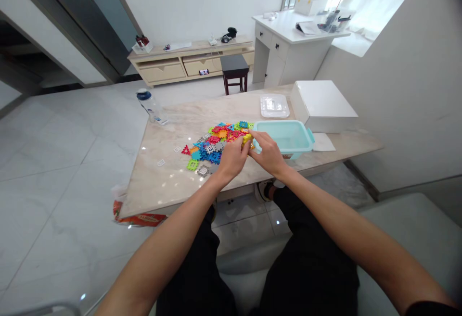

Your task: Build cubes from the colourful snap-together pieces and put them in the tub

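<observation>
a person's left hand (pixel 233 158) and right hand (pixel 267 151) seem to pinch a yellow piece (pixel 247 138) between their fingers (pixel 257 136); an uneven squeeze could drop it onto the colourful pile (pixel 213 156).

Bright, w/ curtain (pixel 378 3) glare upr R

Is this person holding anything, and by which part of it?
Yes, a small yellow piece, between the fingertips of the left hand and right hand. The fingers cover much of it, so its exact gripped edges cannot be told.
</observation>
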Available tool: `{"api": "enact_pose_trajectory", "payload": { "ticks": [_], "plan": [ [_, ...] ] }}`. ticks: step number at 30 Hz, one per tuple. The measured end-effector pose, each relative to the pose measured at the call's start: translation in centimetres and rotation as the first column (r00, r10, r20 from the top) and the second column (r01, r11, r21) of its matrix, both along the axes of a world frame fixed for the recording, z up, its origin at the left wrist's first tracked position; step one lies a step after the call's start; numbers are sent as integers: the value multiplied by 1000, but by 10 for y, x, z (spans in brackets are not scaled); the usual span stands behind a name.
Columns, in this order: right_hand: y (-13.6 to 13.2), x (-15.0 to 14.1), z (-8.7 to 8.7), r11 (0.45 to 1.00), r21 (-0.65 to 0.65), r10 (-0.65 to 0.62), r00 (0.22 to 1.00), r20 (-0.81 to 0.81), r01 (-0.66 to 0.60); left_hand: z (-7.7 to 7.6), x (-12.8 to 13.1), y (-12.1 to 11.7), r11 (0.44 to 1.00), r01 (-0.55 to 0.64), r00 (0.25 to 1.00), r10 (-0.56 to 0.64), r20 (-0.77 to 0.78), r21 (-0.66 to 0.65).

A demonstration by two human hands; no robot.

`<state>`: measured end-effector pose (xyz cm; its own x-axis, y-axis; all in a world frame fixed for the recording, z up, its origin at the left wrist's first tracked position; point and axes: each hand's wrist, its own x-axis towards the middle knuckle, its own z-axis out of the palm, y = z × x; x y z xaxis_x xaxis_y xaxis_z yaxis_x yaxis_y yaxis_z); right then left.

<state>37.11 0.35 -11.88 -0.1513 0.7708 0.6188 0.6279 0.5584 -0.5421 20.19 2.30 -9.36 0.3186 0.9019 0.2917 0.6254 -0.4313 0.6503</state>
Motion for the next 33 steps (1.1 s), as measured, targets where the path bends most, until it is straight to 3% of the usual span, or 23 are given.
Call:
{"api": "enact_pose_trajectory", "payload": {
  "ticks": [8, 11, 13, 15, 16, 18, 22, 33],
  "plan": [
    [-1, -3, -1, 999, -47, 3, 999, -51, -5, 0, -7, -4, 1000, 10, 1000, -10, 4, -24],
    [4, -4, 0, 975, -217, -18, 969, -248, -38, 1, -11, 1, 997, -58, 994, 63, 92, -54],
    [6, -5, 0, 898, -425, -82, 906, -415, -114, 0, -13, 6, 990, -110, 975, 126, 181, -94],
    [6, -5, 1, 782, -586, -168, 834, -526, -212, -2, -15, 12, 979, -140, 949, 176, 260, -151],
    [6, -5, 1, 737, -629, -203, 807, -554, -246, -4, -15, 14, 973, -140, 937, 191, 294, -186],
    [5, -6, 1, 699, -663, -251, 775, -580, -269, -8, -15, 18, 956, -108, 910, 205, 361, -272],
    [4, -8, 3, 694, -674, -275, 772, -573, -253, -13, -14, 20, 926, -47, 874, 219, 433, -373],
    [4, -7, 2, 699, -659, -269, 753, -600, -276, -10, -15, 12, 922, 53, 882, 136, 451, -383]
  ]
}}
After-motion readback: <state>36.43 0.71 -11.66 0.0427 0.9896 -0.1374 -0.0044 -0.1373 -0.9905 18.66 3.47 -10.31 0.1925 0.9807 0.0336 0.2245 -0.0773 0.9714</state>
